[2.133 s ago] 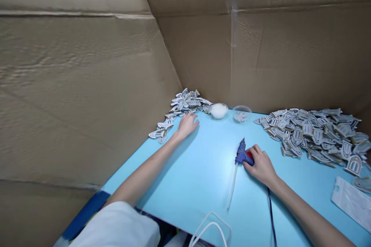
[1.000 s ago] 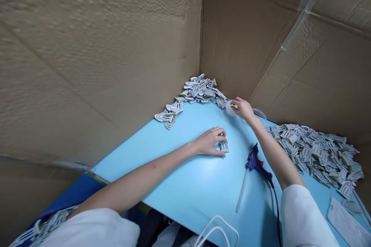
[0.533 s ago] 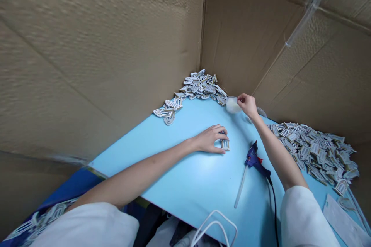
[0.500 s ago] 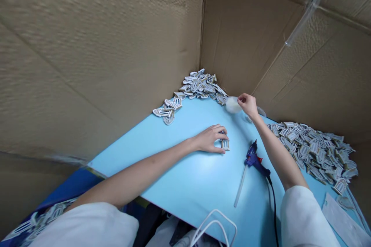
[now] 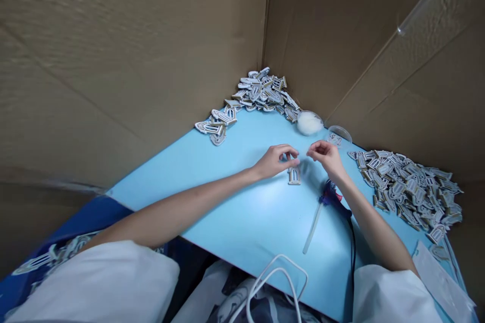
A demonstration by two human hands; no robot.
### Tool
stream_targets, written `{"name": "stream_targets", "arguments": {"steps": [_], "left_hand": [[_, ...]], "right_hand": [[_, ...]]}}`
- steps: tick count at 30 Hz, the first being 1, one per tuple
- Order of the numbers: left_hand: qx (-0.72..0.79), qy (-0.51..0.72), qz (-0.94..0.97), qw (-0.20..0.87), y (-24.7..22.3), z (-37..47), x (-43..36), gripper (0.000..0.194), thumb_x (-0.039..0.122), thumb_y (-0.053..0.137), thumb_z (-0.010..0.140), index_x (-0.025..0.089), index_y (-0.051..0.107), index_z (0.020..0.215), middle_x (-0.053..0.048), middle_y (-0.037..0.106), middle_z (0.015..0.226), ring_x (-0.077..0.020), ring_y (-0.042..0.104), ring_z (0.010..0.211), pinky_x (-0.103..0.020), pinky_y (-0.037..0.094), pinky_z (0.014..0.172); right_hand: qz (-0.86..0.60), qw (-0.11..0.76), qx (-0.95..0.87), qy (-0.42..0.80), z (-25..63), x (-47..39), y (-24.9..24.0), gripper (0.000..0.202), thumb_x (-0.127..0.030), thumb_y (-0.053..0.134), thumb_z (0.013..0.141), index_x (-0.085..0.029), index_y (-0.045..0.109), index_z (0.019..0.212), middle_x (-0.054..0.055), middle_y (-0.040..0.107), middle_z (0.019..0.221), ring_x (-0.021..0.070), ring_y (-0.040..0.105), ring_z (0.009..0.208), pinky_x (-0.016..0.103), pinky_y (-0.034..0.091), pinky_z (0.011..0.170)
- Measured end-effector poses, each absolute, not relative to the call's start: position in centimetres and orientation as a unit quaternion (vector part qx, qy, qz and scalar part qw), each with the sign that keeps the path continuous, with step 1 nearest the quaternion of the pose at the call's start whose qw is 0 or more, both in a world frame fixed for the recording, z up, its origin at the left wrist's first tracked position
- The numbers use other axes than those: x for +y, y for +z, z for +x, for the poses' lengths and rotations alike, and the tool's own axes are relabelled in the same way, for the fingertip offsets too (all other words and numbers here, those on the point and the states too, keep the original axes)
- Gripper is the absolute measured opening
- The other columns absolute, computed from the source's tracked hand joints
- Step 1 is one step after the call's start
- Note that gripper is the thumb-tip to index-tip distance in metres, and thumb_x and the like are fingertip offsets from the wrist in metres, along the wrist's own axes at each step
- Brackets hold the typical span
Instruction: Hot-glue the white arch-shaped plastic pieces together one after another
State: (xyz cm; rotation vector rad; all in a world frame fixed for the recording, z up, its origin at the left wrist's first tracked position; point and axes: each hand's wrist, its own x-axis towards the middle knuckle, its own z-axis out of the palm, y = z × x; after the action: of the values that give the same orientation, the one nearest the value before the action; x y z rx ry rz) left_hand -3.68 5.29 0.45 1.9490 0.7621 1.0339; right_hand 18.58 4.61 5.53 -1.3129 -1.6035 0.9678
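Note:
My left hand (image 5: 278, 161) hovers at the top end of a small white arched window-shaped piece (image 5: 294, 176) lying on the blue table, its thumb and fingers curved and apart. Close by on the right, my right hand (image 5: 326, 157) is closed in a pinch; what it holds, if anything, is too small to make out. Just below that hand lies a blue glue gun (image 5: 330, 196) with a red trigger, a clear glue stick (image 5: 312, 228) poking out of its back. Behind the hands stands a clear round dish with white fluffy material (image 5: 309, 123).
Another clear dish (image 5: 340, 133) with small pieces sits beside the first. Piles of arched pieces lie in the far corner (image 5: 263, 92) and at right (image 5: 409, 189). A plastic bag (image 5: 441, 277) rests at the right edge. Cardboard walls (image 5: 170, 60) enclose the table; a white cable (image 5: 278, 268) loops in front.
My right hand has come back from the dish of white material toward my left hand. My left fingers have shifted off the sides of the arched piece to its top end.

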Motion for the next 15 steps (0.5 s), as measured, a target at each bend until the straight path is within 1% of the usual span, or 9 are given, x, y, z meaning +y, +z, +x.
{"name": "stream_targets", "arguments": {"steps": [3,6,9,12,15], "left_hand": [[0.306,0.414,0.753,0.41,0.8,-3.5,4.7,0.025,0.041,0.069,0.096,0.017,0.075,0.089,-0.006,0.075,0.091,-0.018,0.067,0.084,-0.029,0.049,0.075],[0.309,0.416,0.742,0.425,1.1,-3.5,4.4,0.023,0.037,0.068,0.093,0.018,0.072,0.081,-0.005,0.074,0.087,-0.0175,0.065,0.082,-0.028,0.048,0.074],[0.323,0.421,0.721,0.445,1.1,-3.6,4.6,0.023,0.038,0.068,0.092,0.017,0.07,0.081,-0.004,0.073,0.081,-0.0151,0.061,0.072,-0.026,0.047,0.068],[0.327,0.419,0.695,0.483,0.9,-3.8,5.0,0.026,0.04,0.061,0.097,0.017,0.063,0.085,-0.006,0.076,0.083,-0.0108,0.058,0.058,-0.023,0.047,0.058],[0.321,0.407,0.676,0.524,0.7,-3.9,5.3,0.028,0.042,0.058,0.101,0.018,0.054,0.088,-0.009,0.081,0.087,-0.0075,0.055,0.047,-0.021,0.045,0.05]], "right_hand": [[-0.512,0.414,-0.633,0.407,17.6,2.4,4.5,0.025,-0.042,0.08,0.074,-0.021,0.067,0.079,0.001,0.069,0.074,0.0148,0.059,0.065,0.027,0.049,0.061],[-0.513,0.435,-0.621,0.403,17.5,1.7,4.4,0.024,-0.044,0.076,0.082,-0.022,0.068,0.087,0.001,0.069,0.08,0.0161,0.061,0.072,0.029,0.052,0.069],[-0.512,0.431,-0.629,0.396,18.2,1.4,4.6,0.02,-0.042,0.071,0.087,-0.022,0.072,0.093,0.002,0.068,0.084,0.0167,0.062,0.073,0.031,0.052,0.071],[-0.508,0.369,-0.687,0.366,18.6,0.8,4.6,0.016,-0.031,0.067,0.087,-0.021,0.078,0.093,0.003,0.069,0.085,0.0168,0.062,0.073,0.031,0.049,0.069],[-0.517,0.322,-0.717,0.337,18.3,-0.1,4.2,0.023,-0.021,0.065,0.086,-0.021,0.081,0.102,0.002,0.072,0.084,0.0172,0.064,0.075,0.031,0.05,0.073]]}}
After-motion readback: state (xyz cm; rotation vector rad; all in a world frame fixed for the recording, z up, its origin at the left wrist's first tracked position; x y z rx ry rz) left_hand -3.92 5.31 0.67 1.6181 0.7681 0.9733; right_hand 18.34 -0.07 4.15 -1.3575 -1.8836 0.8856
